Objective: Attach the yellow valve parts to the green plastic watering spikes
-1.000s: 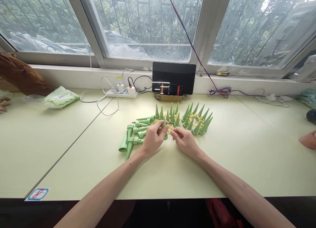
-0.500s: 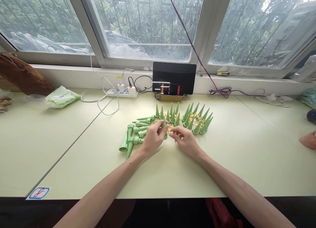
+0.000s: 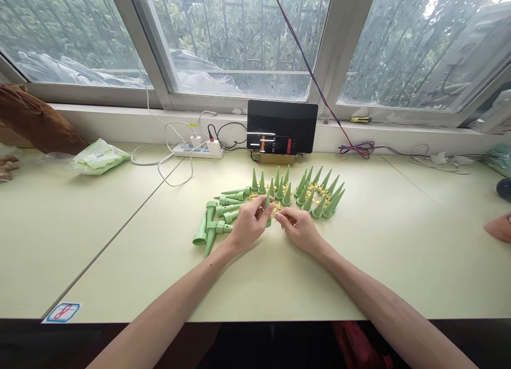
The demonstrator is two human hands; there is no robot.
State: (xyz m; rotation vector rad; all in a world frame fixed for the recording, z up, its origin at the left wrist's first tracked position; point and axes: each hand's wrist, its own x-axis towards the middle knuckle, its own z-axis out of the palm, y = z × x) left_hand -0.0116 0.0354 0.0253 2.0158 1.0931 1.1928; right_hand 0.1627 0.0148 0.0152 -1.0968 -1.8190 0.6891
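My left hand [image 3: 250, 220] is closed on a green cone [image 3: 268, 198] that stands point up at the middle of the table. Just to its right, my right hand [image 3: 297, 224] pinches a small yellow piece [image 3: 274, 214] against the cone's side; the fingertips partly hide it. Behind my hands, several green cones [image 3: 286, 194] stand upright around small yellow pieces. Another ring of upright green cones [image 3: 329, 206] with yellow pieces [image 3: 317, 190] inside is at the right. Left of my left hand, several green cones [image 3: 211, 228] lie on their sides in a loose pile.
A black tablet [image 3: 281, 121] with a phone [image 3: 275, 145] before it leans near the windowsill. A power strip [image 3: 199, 149] with white cables lies behind left. A green-white packet [image 3: 100, 157] is at the left, a red-blue wire bundle [image 3: 357, 149] behind right.
My right hand's fingers have drawn closer together by the yellow piece. The cone in my left hand has shifted slightly to the right.
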